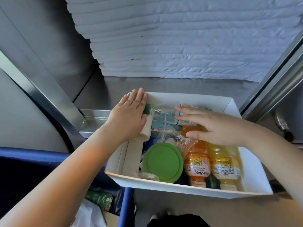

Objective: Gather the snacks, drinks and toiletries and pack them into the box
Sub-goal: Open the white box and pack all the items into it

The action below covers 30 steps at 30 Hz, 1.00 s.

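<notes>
A white cardboard box (pixel 255 174) stands open on a steel counter. Inside lie an orange Mogu drink bottle (pixel 198 164), a yellow juice bottle (pixel 225 166), a round green lid (pixel 164 162), crinkled clear wrapping (pixel 178 140) and a clear water bottle with a green cap (pixel 148 109) across the far end. My left hand (pixel 129 113) lies flat with straight fingers on the box's far left corner, beside the green cap. My right hand (pixel 208 125) rests flat over the water bottle and the top of the orange bottle, fingers straight.
A tall stack of white folded sheets (pixel 188 38) fills the back of the counter. Steel frame posts (pixel 42 99) flank both sides. A blue bin (pixel 29 163) at lower left holds a green packet (pixel 100 199) and white wrapping.
</notes>
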Tool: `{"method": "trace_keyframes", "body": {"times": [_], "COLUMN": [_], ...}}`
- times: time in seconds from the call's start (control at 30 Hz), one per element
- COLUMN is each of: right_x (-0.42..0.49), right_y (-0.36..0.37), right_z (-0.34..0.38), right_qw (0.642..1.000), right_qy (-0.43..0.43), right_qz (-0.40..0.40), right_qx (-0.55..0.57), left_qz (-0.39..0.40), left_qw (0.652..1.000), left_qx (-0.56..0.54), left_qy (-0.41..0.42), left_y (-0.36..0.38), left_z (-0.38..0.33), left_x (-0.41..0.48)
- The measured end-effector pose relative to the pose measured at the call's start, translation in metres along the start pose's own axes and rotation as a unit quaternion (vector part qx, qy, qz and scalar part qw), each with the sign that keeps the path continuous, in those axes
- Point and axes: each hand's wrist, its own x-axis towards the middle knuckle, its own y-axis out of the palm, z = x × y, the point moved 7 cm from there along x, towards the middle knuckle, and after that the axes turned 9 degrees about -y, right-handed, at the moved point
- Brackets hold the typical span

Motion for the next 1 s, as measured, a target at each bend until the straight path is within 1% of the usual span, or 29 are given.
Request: {"method": "trace_keyframes", "body": {"times": [0.2, 0.27, 0.33, 0.47, 0.6, 0.67, 0.73, 0.87, 0.97, 1.0], "right_x": [-0.036, -0.053, -0.072, -0.102, -0.109, -0.112, -0.114, -0.113, -0.112, -0.112], "right_y": [0.011, 0.012, 0.01, 0.015, 0.033, 0.036, 0.034, 0.035, 0.037, 0.037], "right_z": [0.021, 0.032, 0.046, 0.077, 0.095, 0.098, 0.1, 0.1, 0.1, 0.1], "right_qw": [0.997, 0.995, 0.992, 0.98, 0.964, 0.942, 0.912, 0.867, 0.842, 0.837], "right_qy": [0.07, 0.095, 0.109, 0.096, 0.079, 0.062, 0.034, -0.027, -0.056, -0.061], "right_qz": [-0.008, -0.024, -0.068, -0.169, -0.229, -0.279, -0.331, -0.386, -0.412, -0.417], "right_qx": [0.016, 0.015, 0.007, -0.039, -0.113, -0.176, -0.239, -0.314, -0.344, -0.348], "left_qz": [-0.005, 0.0, 0.002, 0.009, 0.013, 0.012, 0.011, 0.021, 0.025, 0.002], "left_qw": [1.0, 1.0, 1.0, 0.999, 0.999, 0.999, 0.999, 0.998, 0.992, 0.985], "left_qx": [0.01, 0.012, 0.015, 0.022, 0.015, 0.009, 0.004, -0.045, -0.113, -0.168], "left_qy": [-0.006, -0.009, -0.014, -0.026, -0.033, -0.036, -0.038, -0.036, -0.042, -0.05], "left_y": [0.001, -0.001, -0.002, -0.003, -0.007, -0.008, -0.01, -0.016, -0.023, -0.024], "left_z": [0.001, 0.0, 0.0, 0.0, -0.001, -0.002, -0.001, -0.003, -0.013, -0.016], "left_x": [0.0, 0.0, -0.001, -0.003, -0.004, -0.005, -0.006, -0.013, -0.042, -0.06]}}
